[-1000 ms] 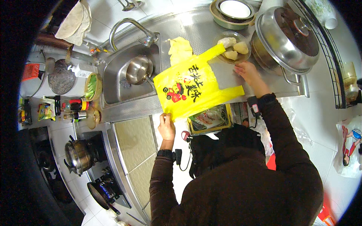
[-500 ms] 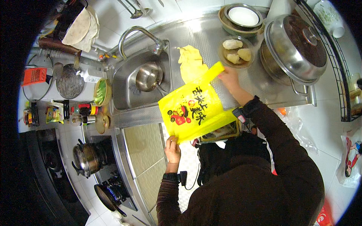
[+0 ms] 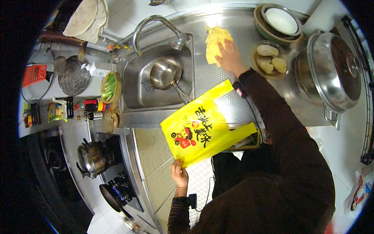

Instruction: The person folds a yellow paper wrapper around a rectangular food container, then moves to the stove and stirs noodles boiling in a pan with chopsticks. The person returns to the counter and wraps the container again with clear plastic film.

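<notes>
My left hand (image 3: 179,174) pinches the lower left corner of a bright yellow plastic bag (image 3: 187,146) printed with a cartoon figure. The bag hangs flat across the counter's front edge, one handle (image 3: 222,90) lying on the steel top. Farther up, my right hand (image 3: 230,58) lies over the right side of a crumpled yellow cloth (image 3: 216,39), fingers spread and touching it. Between the cloth and the bag shows bare steel counter.
Left of the cloth is the sink (image 3: 128,93) with a steel ladle-like pan (image 3: 165,74) under the tap (image 3: 150,19). To the right stand a dish of peeled pale pieces (image 3: 267,50), stacked bowls (image 3: 280,21) and a large lidded steel pot (image 3: 331,74).
My right hand has let go of the bag's upper handle and moved up onto the yellow cloth. My left hand keeps its corner of the bag. The whole view has shifted a little.
</notes>
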